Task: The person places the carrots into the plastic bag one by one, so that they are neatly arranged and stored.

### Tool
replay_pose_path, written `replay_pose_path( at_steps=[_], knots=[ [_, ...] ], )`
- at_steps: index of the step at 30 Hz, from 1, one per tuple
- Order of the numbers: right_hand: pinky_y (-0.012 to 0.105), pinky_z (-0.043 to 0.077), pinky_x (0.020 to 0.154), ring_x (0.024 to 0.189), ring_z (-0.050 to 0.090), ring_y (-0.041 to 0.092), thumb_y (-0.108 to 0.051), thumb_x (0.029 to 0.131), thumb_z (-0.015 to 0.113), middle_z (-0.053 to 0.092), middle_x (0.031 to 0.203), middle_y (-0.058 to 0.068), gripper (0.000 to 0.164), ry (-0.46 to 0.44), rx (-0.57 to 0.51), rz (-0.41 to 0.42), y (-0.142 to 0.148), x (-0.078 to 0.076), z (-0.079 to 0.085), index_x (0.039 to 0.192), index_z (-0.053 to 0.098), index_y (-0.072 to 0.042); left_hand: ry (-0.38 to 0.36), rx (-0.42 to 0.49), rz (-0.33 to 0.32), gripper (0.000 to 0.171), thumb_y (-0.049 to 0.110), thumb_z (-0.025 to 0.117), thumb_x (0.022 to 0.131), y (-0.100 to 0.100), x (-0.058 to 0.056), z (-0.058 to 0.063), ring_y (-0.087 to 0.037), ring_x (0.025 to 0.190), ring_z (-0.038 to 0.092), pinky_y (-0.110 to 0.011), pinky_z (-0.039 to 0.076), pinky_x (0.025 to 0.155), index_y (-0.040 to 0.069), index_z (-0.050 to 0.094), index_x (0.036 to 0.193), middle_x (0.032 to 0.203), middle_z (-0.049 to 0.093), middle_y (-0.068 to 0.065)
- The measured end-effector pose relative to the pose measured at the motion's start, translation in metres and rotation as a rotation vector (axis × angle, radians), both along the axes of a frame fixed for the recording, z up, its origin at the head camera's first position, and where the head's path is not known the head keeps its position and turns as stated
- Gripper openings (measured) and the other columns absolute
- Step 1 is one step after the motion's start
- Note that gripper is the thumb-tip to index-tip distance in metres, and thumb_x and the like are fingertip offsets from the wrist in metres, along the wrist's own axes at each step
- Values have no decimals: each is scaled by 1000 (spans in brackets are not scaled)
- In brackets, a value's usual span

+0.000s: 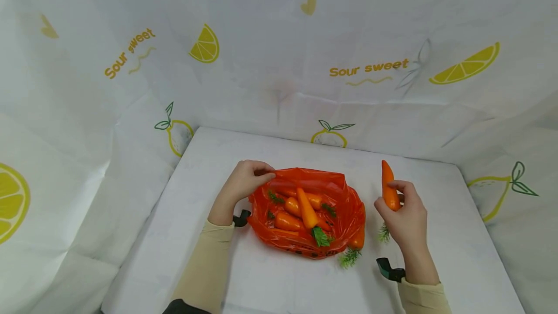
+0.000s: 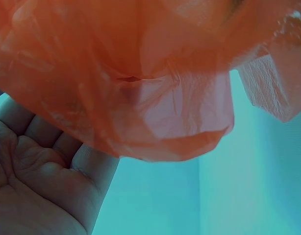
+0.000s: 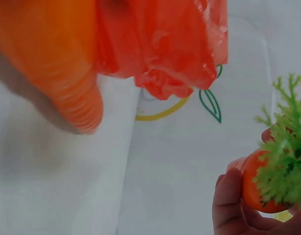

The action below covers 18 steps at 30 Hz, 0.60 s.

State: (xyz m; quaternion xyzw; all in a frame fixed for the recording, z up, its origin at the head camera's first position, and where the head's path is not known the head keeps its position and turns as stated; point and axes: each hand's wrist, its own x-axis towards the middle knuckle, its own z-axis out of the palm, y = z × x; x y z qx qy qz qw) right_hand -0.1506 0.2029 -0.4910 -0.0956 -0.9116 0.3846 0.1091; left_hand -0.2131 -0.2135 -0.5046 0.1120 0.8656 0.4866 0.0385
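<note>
A red plastic bag (image 1: 344, 193) lies with its mouth wide, several orange carrots (image 1: 307, 210) with green tops inside it. At its upper left rim my left hand (image 1: 244, 180) pinches the plastic between thumb and fingers. In the left wrist view, the bag (image 2: 180, 107) hides the fingertips of that hand (image 2: 42, 176). My right hand (image 1: 407, 214) holds one carrot (image 1: 387, 185) to the right of the bag, tip up and leafy top (image 1: 383, 233) hanging below the hand. The right wrist view shows this carrot (image 3: 258, 183) gripped by the fingers, its leaves in front.
Against the bag's right side is another carrot (image 1: 357, 239), its green leaves (image 1: 350, 258) on the white table (image 1: 279, 282). A white sheet with lemon prints (image 1: 261, 81) stands behind and at both sides of the table.
</note>
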Motion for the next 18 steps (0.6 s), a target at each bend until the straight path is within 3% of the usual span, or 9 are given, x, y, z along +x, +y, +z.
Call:
replay_pose_path(
  at_steps=[18],
  knots=[
    [11, 54, 68, 102, 69, 39, -15, 100, 75, 69, 130, 22, 46, 98, -60, 117, -23, 9, 17, 142, 57, -12, -3, -3, 1, 16, 28, 79, 106, -1, 0, 0, -19, 102, 74, -44, 65, 96, 19, 87, 116, 112, 83, 2]
  ],
)
